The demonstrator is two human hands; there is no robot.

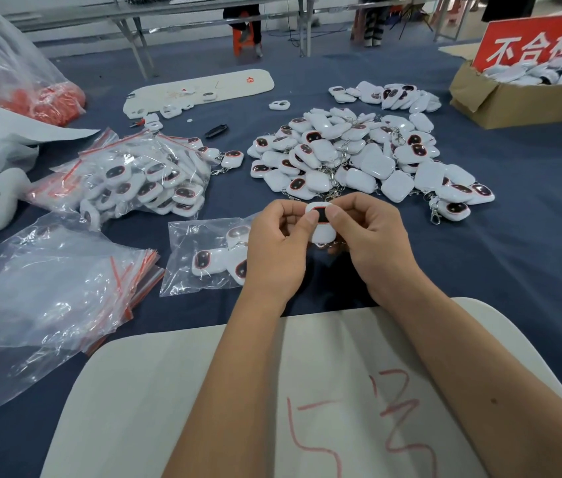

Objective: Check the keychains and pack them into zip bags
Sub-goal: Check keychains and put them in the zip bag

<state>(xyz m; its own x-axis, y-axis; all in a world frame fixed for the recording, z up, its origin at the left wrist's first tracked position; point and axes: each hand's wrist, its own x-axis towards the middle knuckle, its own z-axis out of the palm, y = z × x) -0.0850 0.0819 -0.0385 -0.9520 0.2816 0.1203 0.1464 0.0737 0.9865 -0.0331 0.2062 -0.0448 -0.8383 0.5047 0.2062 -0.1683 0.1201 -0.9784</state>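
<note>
Empty zip bags (55, 291), red-strip seals, stacked at 9 o'clock on the blue counter (514, 270). Filled bags (141, 177) heaped at 10 o'clock. One zip bag (203, 257) with a few keychains lies just left of the left hand (279, 250). Both hands pinch one white keychain (321, 224) at centre, dark oval face toward camera, long axis running 12 to 6; thumbs press its face. Right hand (372, 243) grip curled round its right edge. Loose keychain pile (359, 157) at 12–1 o'clock. White board (203, 391) at 6 o'clock, red handwriting, illegible. Cardboard box (514, 98) at 2 o'clock, red sign (541, 43) reading "不合格", rest cut off.
</note>
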